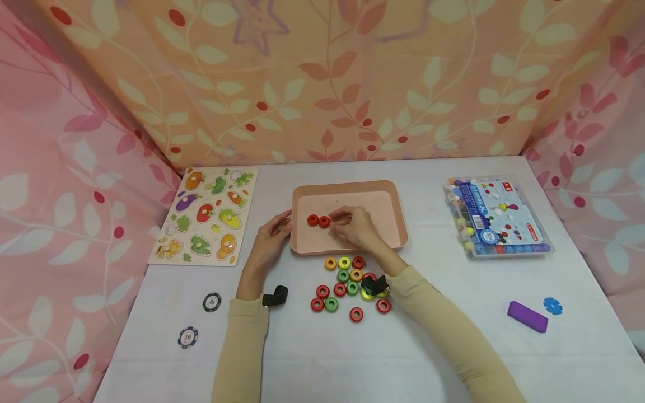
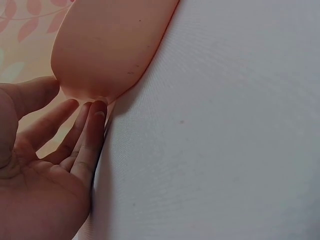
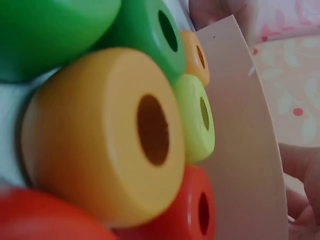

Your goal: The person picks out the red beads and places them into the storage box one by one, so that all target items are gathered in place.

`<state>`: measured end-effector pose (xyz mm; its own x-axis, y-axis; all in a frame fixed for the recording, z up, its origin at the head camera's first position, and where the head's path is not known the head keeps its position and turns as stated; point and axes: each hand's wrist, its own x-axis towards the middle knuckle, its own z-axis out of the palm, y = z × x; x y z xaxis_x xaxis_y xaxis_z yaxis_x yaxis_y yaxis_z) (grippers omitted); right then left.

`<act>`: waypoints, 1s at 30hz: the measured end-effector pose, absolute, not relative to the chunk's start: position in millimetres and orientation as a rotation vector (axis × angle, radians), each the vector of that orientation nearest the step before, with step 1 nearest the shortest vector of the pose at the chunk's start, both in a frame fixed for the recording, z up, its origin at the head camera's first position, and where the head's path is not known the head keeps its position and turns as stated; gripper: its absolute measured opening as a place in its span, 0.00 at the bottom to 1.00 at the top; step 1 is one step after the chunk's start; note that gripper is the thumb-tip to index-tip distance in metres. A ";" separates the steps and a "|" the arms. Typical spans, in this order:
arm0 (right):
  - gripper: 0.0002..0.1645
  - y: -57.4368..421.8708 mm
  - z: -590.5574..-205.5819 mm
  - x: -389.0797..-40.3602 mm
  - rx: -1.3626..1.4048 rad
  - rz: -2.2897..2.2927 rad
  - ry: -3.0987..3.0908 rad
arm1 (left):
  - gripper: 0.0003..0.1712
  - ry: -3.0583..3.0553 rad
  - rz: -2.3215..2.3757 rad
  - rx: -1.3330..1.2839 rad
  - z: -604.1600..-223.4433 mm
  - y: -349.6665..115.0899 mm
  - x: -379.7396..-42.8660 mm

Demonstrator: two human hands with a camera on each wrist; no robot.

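Observation:
My right hand (image 1: 355, 228) is over the pink tray (image 1: 353, 194), thumb and forefinger apart, their tips right at the edge of a red bead (image 1: 324, 222). Another red bead (image 1: 313, 220) lies beside it on the tray floor. My left hand (image 1: 269, 242) is at the tray's left end; in the left wrist view its thumb touches the rim and the relaxed fingers (image 2: 95, 125) meet the outer wall. Red, green, yellow and orange beads (image 1: 340, 289) with round holes lie in front of the tray. The right wrist view shows an orange bead (image 3: 145, 135) close up, with the right hand partly hidden behind the tray wall.
A vegetable puzzle board (image 1: 206, 218) lies at the left, with two poker chips (image 1: 211, 302) in front of it. At the right are a clear box of colored pieces (image 1: 499, 215), a purple block (image 1: 527, 317) and a blue flower-shaped disc (image 1: 552, 305). Patterned curtains (image 1: 322, 84) surround the table.

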<state>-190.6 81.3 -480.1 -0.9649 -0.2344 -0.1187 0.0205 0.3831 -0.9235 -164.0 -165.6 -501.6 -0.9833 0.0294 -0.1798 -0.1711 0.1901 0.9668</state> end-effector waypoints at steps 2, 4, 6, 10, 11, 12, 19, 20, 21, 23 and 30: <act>0.18 81.9 -479.1 -189.2 -0.209 -1.632 2.366 | 0.25 2.315 1.891 -0.138 -503.2 -165.5 -163.9; 0.19 84.1 -476.6 -186.4 -0.238 -1.634 2.342 | 0.25 2.332 1.885 -0.139 -503.4 -165.3 -163.5; 0.18 87.4 -472.9 -182.2 -0.303 -1.605 2.350 | 0.25 2.344 1.872 -0.140 -503.1 -165.4 -163.1; 0.16 95.6 -462.2 -168.4 -0.524 -1.504 2.384 | 0.24 2.347 1.865 -0.153 -502.1 -165.9 -162.6; 0.16 97.5 -459.7 -163.8 -0.585 -1.479 2.381 | 0.24 2.349 1.861 -0.151 -501.9 -166.2 -162.6; 0.15 99.3 -457.5 -158.9 -0.637 -1.462 2.371 | 0.24 2.345 1.866 -0.153 -501.8 -166.1 -162.5; 0.17 108.6 -455.6 -119.8 -0.842 -1.296 2.241 | 0.24 2.355 1.847 -0.153 -502.8 -165.9 -163.3; 0.17 110.0 -457.4 -115.0 -0.859 -1.253 2.254 | 0.24 2.358 1.846 -0.152 -502.9 -165.9 -163.4; 0.18 111.4 -459.3 -110.5 -0.864 -1.207 2.271 | 0.24 2.358 1.846 -0.150 -502.9 -166.0 -163.4; 0.19 114.1 -463.0 -102.9 -0.861 -1.128 2.308 | 0.24 2.359 1.848 -0.147 -502.8 -165.9 -163.3; 0.20 118.3 -473.0 -91.9 -0.858 -1.044 2.383 | 0.25 2.350 1.845 -0.157 -502.7 -165.5 -162.4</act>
